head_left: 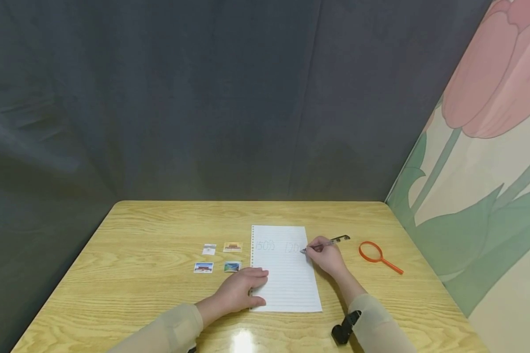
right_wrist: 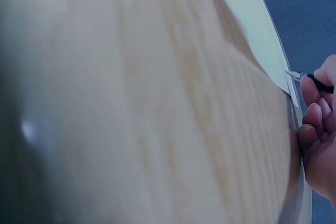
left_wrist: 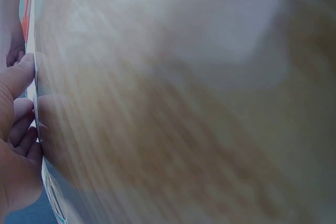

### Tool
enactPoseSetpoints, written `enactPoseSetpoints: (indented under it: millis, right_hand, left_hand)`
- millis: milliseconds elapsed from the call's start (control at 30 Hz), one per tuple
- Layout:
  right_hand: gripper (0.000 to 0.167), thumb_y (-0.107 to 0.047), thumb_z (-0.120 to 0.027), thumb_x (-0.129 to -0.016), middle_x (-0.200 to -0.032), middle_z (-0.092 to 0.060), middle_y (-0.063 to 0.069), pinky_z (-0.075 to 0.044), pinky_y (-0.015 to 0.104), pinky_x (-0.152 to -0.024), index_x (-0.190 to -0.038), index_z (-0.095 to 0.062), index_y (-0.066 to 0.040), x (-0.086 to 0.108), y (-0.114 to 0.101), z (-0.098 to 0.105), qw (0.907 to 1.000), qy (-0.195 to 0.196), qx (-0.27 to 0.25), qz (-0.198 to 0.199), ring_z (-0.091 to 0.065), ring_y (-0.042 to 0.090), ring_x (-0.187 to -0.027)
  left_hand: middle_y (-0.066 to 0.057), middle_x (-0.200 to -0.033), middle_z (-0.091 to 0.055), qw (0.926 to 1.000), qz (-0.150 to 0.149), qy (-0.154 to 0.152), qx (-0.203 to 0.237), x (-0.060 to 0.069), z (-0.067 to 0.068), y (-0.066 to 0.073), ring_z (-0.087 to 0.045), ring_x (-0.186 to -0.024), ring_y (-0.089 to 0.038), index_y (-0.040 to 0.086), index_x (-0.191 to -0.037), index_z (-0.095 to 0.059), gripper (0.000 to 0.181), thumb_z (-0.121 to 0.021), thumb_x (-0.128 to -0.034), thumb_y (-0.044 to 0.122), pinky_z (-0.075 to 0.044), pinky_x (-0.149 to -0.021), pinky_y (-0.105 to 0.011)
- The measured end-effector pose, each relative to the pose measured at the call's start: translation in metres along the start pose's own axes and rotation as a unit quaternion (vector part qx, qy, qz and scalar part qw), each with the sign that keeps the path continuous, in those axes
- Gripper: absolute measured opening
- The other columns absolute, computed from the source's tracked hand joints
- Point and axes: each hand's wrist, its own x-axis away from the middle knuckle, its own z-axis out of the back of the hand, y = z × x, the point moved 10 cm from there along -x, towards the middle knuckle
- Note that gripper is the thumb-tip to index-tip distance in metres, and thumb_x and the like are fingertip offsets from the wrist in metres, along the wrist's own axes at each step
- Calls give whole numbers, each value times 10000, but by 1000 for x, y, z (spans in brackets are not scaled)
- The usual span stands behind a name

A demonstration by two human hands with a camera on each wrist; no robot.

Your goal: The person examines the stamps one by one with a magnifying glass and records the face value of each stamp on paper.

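Observation:
A lined sheet of paper point(head_left: 287, 289) with holes down its left side lies on the table. Faint handwritten digits, seemingly 1500 and 120, stand near its top. My right hand point(head_left: 330, 257) pinches a pen point(head_left: 342, 238), its tip at the digits by the paper's right edge. The right wrist view shows the pen tip point(right_wrist: 294, 74) at the sheet, with the fingers point(right_wrist: 314, 114) curled below. With fingers extended, my left hand point(head_left: 238, 290) rests on the lower left edge of the sheet. In the left wrist view the left hand point(left_wrist: 18, 177) is partly cut off.
Several small stamp-like pictures lie left of the paper, among them a red-building one point(head_left: 203, 267) and a green-blue one point(head_left: 232, 266) close to my left hand. An orange magnifying glass point(head_left: 392, 266) lies to the right. A dark curtain point(head_left: 212, 122) hangs behind the table point(head_left: 137, 294).

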Motion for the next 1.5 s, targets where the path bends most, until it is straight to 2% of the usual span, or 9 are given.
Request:
enactPoseSetpoints:
  millis: [100, 333, 833, 1067, 1300, 1500]
  right_hand:
    - [46, -97, -687, -851, -769, -620, 30, -444, 219, -518, -842, -663, -60, -1, 1, -1, 9998, -73, -162, -49, -535, 169, -667]
    - [56, -97, -686, -884, -823, -650, 48, -480, 245, -582, -903, -676, -45, -4, 5, 7, 9994, 280, -127, -132, -575, 159, -722]
    - [43, -94, -681, -858, -802, -641, 35, -474, 251, -609, -883, -670, -61, -2, 3, 8, 9997, 178, 140, -36, -565, 165, -719]
    - [48, -107, -683, -855, -815, -638, 32, -477, 235, -592, -877, -674, -66, 4, 4, 7, 9998, 26, 102, -148, -559, 171, -722]
    - [57, -92, -700, -857, -800, -650, 28, -472, 230, -571, -863, -677, -41, 5, 5, 11, 9999, 45, 136, -32, -561, 153, -696]
    - [49, -67, -688, -856, -789, -656, 52, -494, 230, -537, -856, -671, -21, 4, 10, 16, 9999, 110, -64, -12, -569, 150, -657]
  left_hand:
    - [-54, -1431, -544, 10000, -7, 13, 17, 0, 0, 0, -471, -1340, -237, 33, -1342, -606, 596, -782, -856, 330, -355, -1134, -368]
    - [-64, -1430, -543, 9999, -93, 48, 35, 0, 0, 0, -474, -1337, -249, 24, -1345, -601, 599, -773, -864, 336, -361, -1130, -379]
    - [-61, -1430, -544, 10000, -70, -3, 53, 0, 1, 1, -469, -1341, -241, 37, -1349, -603, 597, -777, -861, 333, -362, -1130, -368]
    - [-61, -1427, -547, 9999, -112, 12, 71, 1, 2, 2, -472, -1338, -244, 42, -1346, -609, 587, -774, -863, 332, -365, -1129, -367]
    - [-61, -1423, -551, 9998, -166, 84, 36, 1, 0, 1, -481, -1331, -246, 47, -1343, -614, 584, -776, -861, 335, -374, -1122, -375]
    - [-53, -1434, -540, 9999, -146, 42, 3, 0, -2, 0, -469, -1342, -237, 48, -1353, -603, 590, -767, -868, 341, -364, -1129, -368]
